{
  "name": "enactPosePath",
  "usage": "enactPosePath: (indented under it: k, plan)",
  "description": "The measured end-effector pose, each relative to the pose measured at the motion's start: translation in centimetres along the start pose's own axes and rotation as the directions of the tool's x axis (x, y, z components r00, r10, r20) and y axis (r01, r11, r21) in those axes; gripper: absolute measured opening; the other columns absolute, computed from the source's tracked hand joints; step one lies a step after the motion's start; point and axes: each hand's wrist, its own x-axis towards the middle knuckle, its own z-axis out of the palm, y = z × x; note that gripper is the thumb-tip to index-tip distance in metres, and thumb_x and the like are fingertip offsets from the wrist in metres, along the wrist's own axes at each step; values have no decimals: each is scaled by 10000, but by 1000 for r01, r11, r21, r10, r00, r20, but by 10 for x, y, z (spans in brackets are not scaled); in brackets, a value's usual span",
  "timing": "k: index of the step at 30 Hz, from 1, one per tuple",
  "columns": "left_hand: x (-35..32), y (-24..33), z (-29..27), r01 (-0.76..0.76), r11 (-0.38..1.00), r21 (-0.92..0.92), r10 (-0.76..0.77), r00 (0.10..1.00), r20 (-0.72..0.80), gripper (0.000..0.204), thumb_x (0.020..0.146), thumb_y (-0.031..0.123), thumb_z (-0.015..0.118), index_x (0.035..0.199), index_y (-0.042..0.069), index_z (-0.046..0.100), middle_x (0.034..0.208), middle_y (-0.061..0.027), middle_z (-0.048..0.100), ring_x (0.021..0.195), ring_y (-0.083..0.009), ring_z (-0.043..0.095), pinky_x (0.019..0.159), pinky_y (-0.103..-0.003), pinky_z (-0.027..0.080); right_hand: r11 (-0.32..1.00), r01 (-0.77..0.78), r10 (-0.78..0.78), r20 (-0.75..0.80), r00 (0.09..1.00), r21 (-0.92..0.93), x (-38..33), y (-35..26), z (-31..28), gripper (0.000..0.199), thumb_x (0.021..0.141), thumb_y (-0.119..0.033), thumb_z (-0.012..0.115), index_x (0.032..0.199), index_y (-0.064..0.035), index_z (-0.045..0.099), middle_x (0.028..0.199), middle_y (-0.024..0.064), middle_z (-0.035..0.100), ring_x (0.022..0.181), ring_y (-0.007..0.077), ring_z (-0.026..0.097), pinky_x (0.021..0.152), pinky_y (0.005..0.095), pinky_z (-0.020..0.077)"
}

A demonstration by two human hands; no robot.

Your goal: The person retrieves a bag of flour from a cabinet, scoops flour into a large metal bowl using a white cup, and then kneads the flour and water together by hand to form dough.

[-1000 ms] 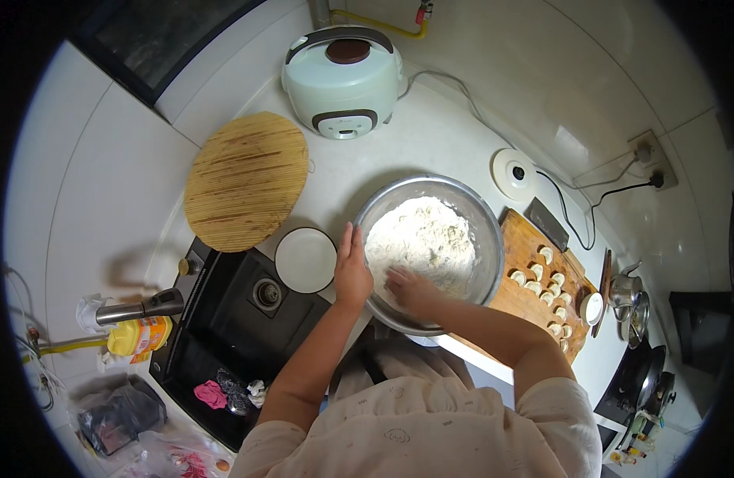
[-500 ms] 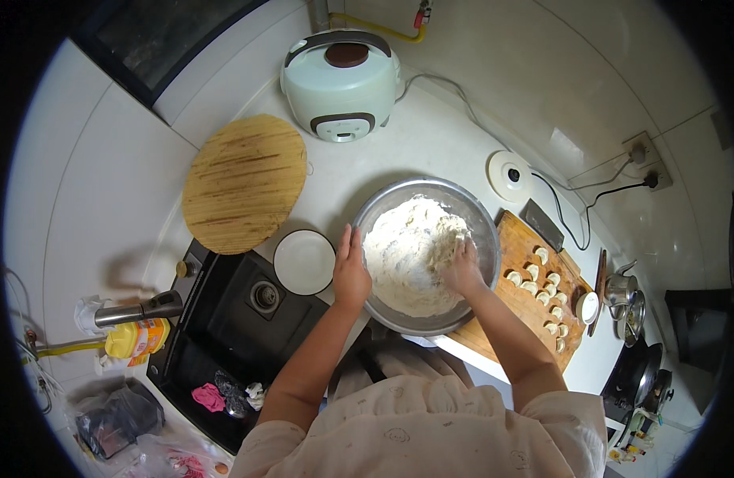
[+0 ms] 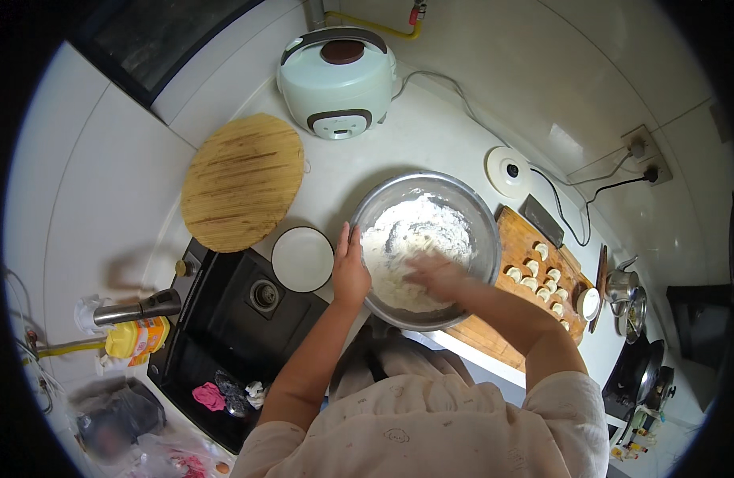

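Note:
A wide metal bowl (image 3: 485, 215) stands on the counter in front of me, with loose white flour (image 3: 431, 223) and paler yellowish clumps in it. My left hand (image 3: 350, 269) grips the bowl at its left rim, fingers pointing away from me along the side. Inside the bowl, my right hand (image 3: 439, 277) is in the flour near the middle, its fingers smeared by motion. To the right, partly under my right forearm, lies a wooden board (image 3: 494, 325) bearing several small crescent-shaped dumplings (image 3: 552, 274).
A white bowl (image 3: 302, 260) sits between the metal bowl and the black sink (image 3: 215, 334). Behind are a round wooden board (image 3: 241, 183) and a pale green rice cooker (image 3: 337, 84). A cleaver (image 3: 542, 221), white lid (image 3: 508, 172), small white bowl (image 3: 588, 303) and kettle (image 3: 620, 287) stand right.
My right hand has swept leftward through the flour from the bowl's right side, its forearm now covering more of the board. More loose white flour shows at the back. My left hand stays at the rim.

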Motion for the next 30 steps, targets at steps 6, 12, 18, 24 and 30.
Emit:
enactPosePath:
  k: [6, 12, 18, 24, 30]
  plan:
    - [0, 9, -3, 35, 999, -32, -34, 999, 23, 541, 747, -111, 462, 1264, 36, 404, 1370, -148, 322, 1201, -328, 385, 964, -346, 365, 868, -496, 495, -49, 868, -13, -24, 35, -3, 492, 807, -200, 490, 1285, -125, 400, 1420, 172, 203, 1325, 306, 197, 1064, 453, 180]
    - [-1, 3, 3, 17, 1000, 0, -17, 999, -44, 514, 764, -97, 461, 1257, 44, 420, 1361, -154, 336, 1189, -330, 399, 958, -349, 373, 952, -241, 231, 73, 970, 189, -17, -27, 46, 519, 827, -247, 482, 1261, 20, 381, 1388, 212, 252, 1285, 358, 257, 1029, 421, 280]
    - [0, 6, 1, -10, 1000, 5, 10, 1000, -28, 525, 755, -99, 474, 1256, 50, 425, 1365, -145, 335, 1190, -328, 400, 953, -350, 377, 769, -228, 433, -224, 873, 597, 43, 6, 34, 425, 840, -225, 460, 1227, -48, 462, 1378, 151, 314, 1308, 265, 226, 1065, 391, 221]
    - [-1, 7, -1, 35, 999, -4, -35, 999, 2, 532, 748, -106, 478, 1253, 51, 426, 1368, -139, 332, 1185, -329, 404, 953, -350, 377, 902, -412, 416, -9, 909, 130, -1, 9, 34, 582, 841, -301, 453, 1338, -42, 295, 1431, 199, 164, 1331, 307, 158, 1089, 378, 137]
    - [0, 7, 2, 11, 1000, 10, -11, 1000, -13, 528, 752, -99, 485, 1253, 57, 428, 1368, -144, 330, 1182, -331, 405, 947, -353, 380, 930, -168, 214, -110, 971, 328, 17, -21, 40, 547, 854, -344, 445, 1291, -24, 373, 1396, 231, 232, 1323, 320, 178, 1082, 372, 161]
